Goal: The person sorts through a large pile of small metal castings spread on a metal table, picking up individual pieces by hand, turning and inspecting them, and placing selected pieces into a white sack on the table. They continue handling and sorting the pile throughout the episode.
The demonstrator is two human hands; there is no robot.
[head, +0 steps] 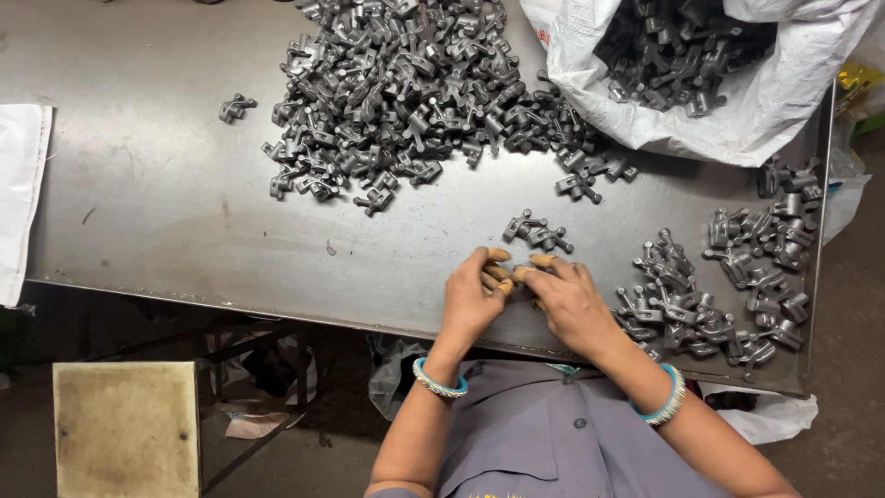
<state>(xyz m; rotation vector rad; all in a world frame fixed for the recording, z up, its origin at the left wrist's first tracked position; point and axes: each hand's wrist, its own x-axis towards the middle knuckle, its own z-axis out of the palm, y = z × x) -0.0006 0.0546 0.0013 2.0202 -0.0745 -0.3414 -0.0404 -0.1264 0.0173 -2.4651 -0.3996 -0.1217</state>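
Turning a small part between both hands calls for a fingertip grip kept low over the table (184,212), near the small cluster (537,232). Left hand (472,297) and right hand (570,300) are curled together; the part itself is hidden, so whether anything is held cannot be told. The sack (737,120) is cut off.

The left hand (470,300) and right hand (570,304) meet fingertip to fingertip, so whatever lies between them is covered and cannot be told. The big pile of grey metal parts (406,83) runs off the far edge. The white sack (737,111) is cut at the far right corner, its parts dark inside. A white cloth (20,194) is cropped at the left edge.
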